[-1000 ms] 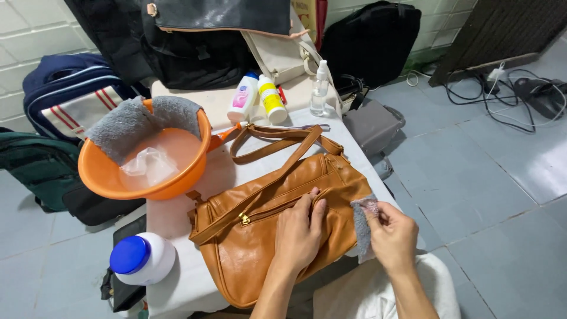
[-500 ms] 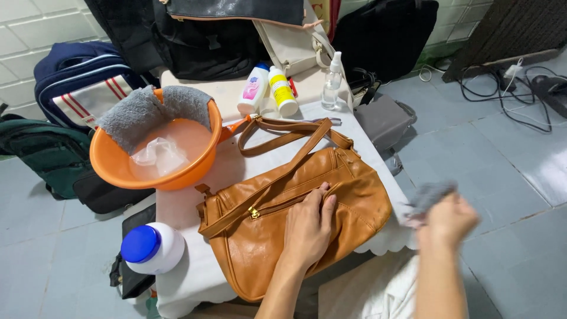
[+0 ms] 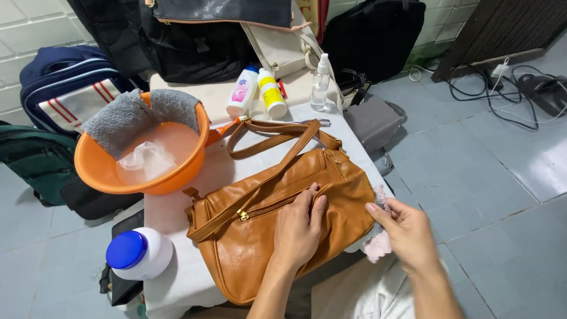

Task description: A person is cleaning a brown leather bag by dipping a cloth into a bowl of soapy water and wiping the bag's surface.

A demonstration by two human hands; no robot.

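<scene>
Tan leather handbag (image 3: 277,224): on our table (image 3: 177,277), long axis running lower-left to upper-right. Our left hand (image 3: 297,231) lies flat on it; right hand (image 3: 404,233), at its right end, pinches a pale cloth (image 3: 378,245).

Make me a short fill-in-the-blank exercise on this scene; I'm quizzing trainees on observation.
1. The left hand rests flat on the brown leather ____.
2. The right hand holds a small cloth at the bag's ____ end.
3. A grey towel hangs over the rim of the ____ basin.
4. The white jar has a ____ lid.

Missing words: handbag; right; orange; blue
</scene>
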